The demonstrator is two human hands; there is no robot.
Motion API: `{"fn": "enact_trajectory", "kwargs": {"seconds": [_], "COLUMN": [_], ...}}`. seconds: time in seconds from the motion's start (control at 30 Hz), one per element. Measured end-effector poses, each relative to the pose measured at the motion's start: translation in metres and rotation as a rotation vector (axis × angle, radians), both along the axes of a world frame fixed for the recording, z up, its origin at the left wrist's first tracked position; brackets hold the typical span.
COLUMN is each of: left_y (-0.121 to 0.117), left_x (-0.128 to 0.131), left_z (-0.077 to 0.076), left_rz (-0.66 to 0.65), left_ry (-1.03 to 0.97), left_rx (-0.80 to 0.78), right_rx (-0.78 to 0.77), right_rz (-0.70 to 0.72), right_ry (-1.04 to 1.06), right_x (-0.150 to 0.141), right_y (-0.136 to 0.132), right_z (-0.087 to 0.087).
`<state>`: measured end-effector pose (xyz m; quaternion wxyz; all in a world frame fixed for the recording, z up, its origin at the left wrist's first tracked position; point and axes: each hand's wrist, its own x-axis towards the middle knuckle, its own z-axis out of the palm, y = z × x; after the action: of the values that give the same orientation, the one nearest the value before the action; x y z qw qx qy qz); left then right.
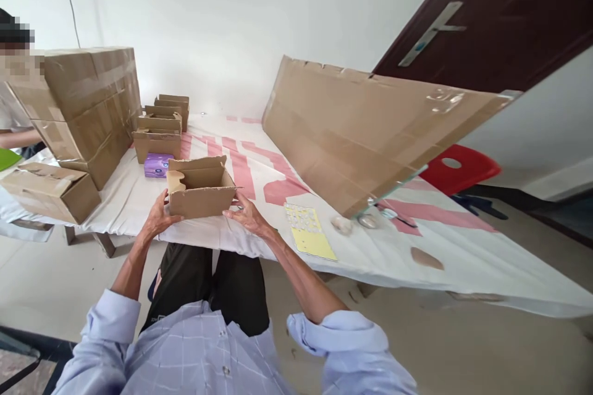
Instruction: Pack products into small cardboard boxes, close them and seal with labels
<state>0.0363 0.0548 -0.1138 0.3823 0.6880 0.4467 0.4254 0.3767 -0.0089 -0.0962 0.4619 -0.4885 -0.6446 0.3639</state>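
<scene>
An open-topped cardboard box (202, 202) stands near the front edge of the table, its back flap raised. My left hand (159, 217) grips its left end, thumb along the lower front. At the right end my right hand (248, 215) holds the box with its fingers against the side. The inside floor of the box is hidden by its front wall. Just behind its left corner lies a purple patterned packet (158, 165). To the right of my right hand, a yellow card (315, 241) with rows of small pale items lies flat.
Several open boxes (157, 143) line up behind the packet. Large taped cartons (88, 105) and a closed box (53, 191) stand left, by another person's arm (21, 137). A big cardboard panel (361, 129) leans at right, near small clear rolls (368, 220) and a red chair (463, 166).
</scene>
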Motion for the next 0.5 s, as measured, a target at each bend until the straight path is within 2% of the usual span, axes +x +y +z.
{"fn": "enact_trajectory", "kwargs": {"seconds": [0.13, 0.27, 0.37, 0.5], "left_y": [-0.001, 0.003, 0.016, 0.045], "left_x": [0.008, -0.004, -0.029, -0.067], "left_z": [-0.001, 0.001, 0.012, 0.032], "left_rz": [0.011, 0.082, 0.176, 0.333], "left_ry": [0.023, 0.051, 0.082, 0.131], "left_rx": [0.065, 0.084, 0.100, 0.103], "right_rx": [-0.012, -0.009, -0.009, 0.020], "right_rz": [-0.038, -0.043, 0.013, 0.081], "right_ry": [-0.009, -0.003, 0.020, 0.035], "right_x": [0.000, -0.009, -0.035, -0.088], "right_y": [-0.004, 0.000, 0.018, 0.054], "right_z": [-0.009, -0.018, -0.021, -0.021]}}
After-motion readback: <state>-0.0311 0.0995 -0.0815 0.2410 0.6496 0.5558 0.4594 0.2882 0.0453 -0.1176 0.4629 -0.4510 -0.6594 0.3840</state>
